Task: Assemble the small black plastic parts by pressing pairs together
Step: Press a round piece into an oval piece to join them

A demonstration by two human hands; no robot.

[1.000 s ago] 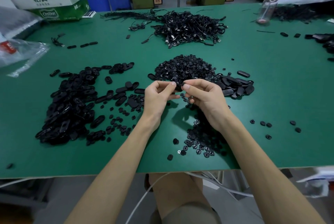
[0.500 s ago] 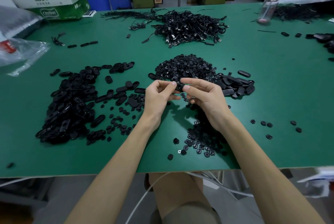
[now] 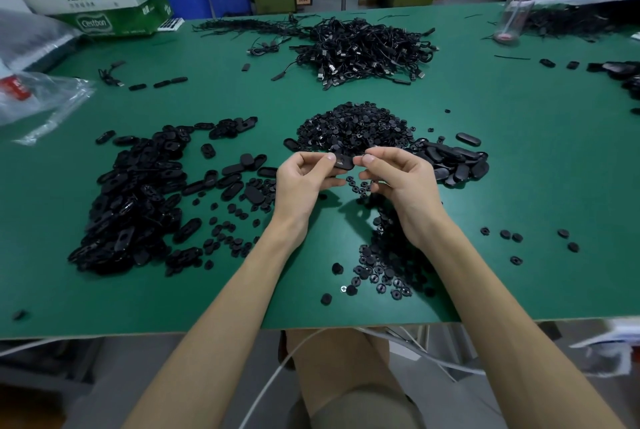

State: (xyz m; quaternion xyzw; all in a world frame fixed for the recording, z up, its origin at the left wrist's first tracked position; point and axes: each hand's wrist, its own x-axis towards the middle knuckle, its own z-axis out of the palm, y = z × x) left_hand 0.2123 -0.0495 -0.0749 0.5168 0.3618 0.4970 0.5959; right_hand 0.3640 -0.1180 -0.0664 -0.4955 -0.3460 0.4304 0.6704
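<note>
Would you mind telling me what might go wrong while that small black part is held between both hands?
The oval part is pinched only by fingertips of the left hand and right hand; it might drop among similar pieces below.
Loose round pieces lie near the front edge of the table beside the right forearm; it could sweep them off.

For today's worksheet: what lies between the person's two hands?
A small black oval plastic part, pinched by left hand and right hand, seen in head view.
</note>
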